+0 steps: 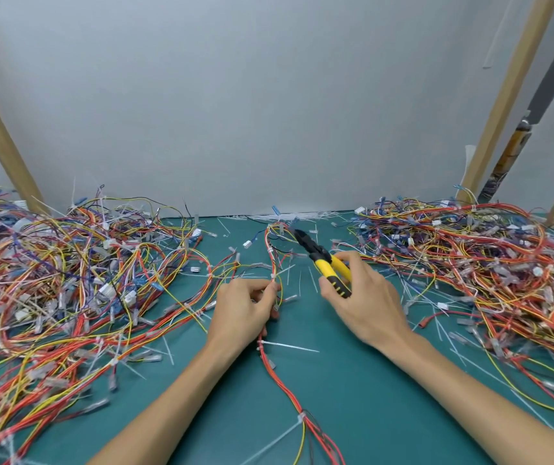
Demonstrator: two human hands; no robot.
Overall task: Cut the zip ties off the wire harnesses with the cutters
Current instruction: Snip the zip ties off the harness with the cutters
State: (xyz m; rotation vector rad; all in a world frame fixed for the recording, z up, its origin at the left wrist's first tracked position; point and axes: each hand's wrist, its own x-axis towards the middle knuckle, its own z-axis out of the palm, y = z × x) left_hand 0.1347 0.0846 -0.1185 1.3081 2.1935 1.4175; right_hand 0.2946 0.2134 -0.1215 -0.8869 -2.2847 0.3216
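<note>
two grips busy. left grip [245, 307] pinches the harness [270, 250] btwn thumb & fingers; a white zip tie [272, 276] sits on the bundle just above that pinch. right grip [362, 303] is curled round the yellow handles of the cutters [324, 261], nose pointing up-left, beside the harness & apart from the tie. loose wire piles [67, 280] l & r on the bench [352, 397].

Yellow cutters [323, 260] angle toward the red-yellow harness [269, 251]; its zip tie [272, 275] seems intact
</note>
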